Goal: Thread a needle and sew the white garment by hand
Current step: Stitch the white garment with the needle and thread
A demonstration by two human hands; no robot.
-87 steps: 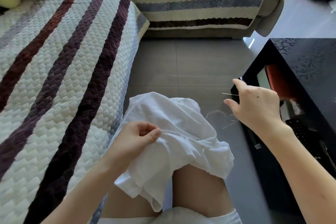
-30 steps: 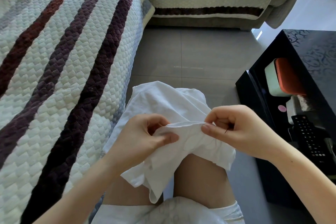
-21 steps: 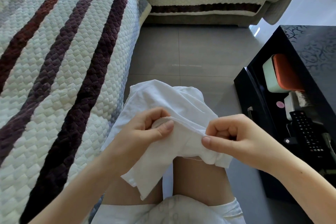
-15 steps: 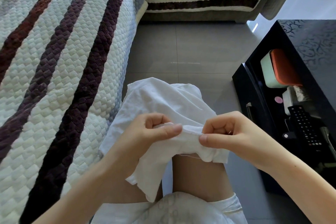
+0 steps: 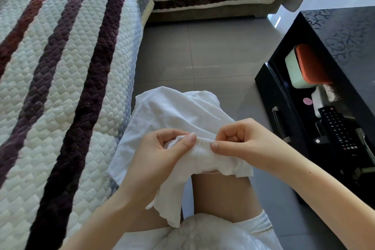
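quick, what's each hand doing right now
Left hand: pinches a fold of the white garment.
Right hand: fingers curled, pinches the same fold just beside it.

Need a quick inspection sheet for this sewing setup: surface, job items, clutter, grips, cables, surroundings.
Surface: lap, with the garment draped over the knees.
Job's things: garment, white, one fold held between both hands; thread trails at the lower hem; needle, possibly the thin glint inside the right hand, too small to confirm.
Clutter: table, whose shelf holds a box, a remote and a pink disc.
Grips: left hand pinches the fold, thumb on top; right hand pinches it alongside, fingers curled.
Cables: nothing seen.
Surroundings: striped sofa on the left; grey tiled floor.
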